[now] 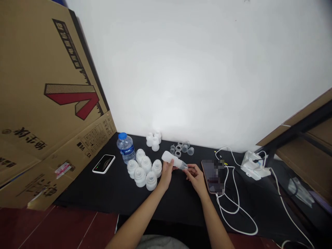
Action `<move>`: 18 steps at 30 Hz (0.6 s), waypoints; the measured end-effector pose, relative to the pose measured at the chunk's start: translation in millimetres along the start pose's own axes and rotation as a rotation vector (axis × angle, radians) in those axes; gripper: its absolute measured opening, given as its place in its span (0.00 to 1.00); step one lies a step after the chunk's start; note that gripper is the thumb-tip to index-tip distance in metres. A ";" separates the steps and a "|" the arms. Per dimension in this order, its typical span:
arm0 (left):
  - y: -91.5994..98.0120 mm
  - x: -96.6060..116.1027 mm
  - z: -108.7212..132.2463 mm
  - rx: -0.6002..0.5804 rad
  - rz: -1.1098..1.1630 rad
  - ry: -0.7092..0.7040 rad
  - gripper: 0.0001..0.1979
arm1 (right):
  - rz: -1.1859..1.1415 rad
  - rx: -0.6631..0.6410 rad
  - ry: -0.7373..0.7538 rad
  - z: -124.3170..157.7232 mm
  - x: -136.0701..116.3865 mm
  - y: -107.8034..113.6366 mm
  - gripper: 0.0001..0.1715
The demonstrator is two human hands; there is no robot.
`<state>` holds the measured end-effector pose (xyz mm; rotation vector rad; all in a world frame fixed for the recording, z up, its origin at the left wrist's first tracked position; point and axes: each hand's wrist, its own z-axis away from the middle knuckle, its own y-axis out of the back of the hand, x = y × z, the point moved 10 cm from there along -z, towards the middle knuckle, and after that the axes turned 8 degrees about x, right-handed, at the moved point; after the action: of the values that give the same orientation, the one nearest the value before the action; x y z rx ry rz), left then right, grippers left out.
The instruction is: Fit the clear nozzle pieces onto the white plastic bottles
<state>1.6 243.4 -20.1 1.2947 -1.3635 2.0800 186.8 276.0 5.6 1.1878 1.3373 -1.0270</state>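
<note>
- Okay, our left hand grips a white plastic bottle, fingers closed round its body, held above the black counter.
- Our right hand sits just beside the bottle's clear tip; its fingers are curled, can't tell if they grip.
- Six white caps stand just left of our hands, with three more behind them; clear rings and cups sit near the wall.
- Water bottle and power bank on the left; phone, white cable and charger on the right; cardboard far left.
</note>
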 end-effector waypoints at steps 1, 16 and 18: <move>0.8 -2.2 -0.9 0.004 0.012 0.011 0.34 | 0.006 0.000 0.010 0.0 0.6 0.3 0.29; 4.6 16.1 6.1 0.062 -0.103 -0.106 0.45 | 0.002 0.029 -0.002 -0.9 -3.4 5.3 0.29; 4.9 17.4 6.4 0.067 -0.128 -0.121 0.44 | -0.003 0.000 0.001 -0.1 -5.5 3.1 0.30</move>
<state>-7.7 232.3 -7.6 1.5160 -1.2331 2.0052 189.7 275.9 11.2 1.1868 1.3401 -1.0289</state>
